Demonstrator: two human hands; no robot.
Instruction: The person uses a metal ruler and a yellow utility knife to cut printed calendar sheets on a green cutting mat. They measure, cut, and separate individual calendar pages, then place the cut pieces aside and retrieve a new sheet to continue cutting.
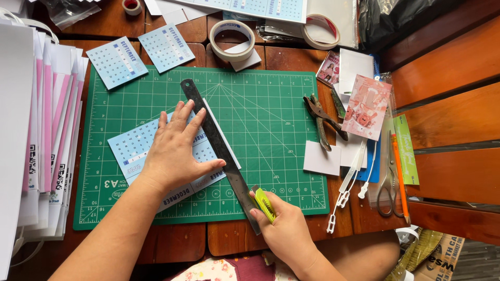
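The left hand (174,151) lies open, fingers spread, pressing a long dark metal ruler (219,148) onto pale blue calendar sheets (138,145); the right hand (284,229) has its grip closed around a yellow-green utility knife (264,203) at the ruler's edge.

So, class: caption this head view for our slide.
Left hand presses ruler on sheet; right hand holds cutter.

The worktop (448,67) is reddish-brown wood in planks with a soft sheen, and on it lies a matt green cutting mat (271,104) that looks rubbery or plastic. The ruler (221,151) across the mat is dull dark metal, scuffed, resting on smooth pale-blue paper sheets (133,148). At five o'clock the knife (264,203) has a glossy yellow-green plastic body, and at three o'clock the pliers (323,119) seem worn, tarnished metal.
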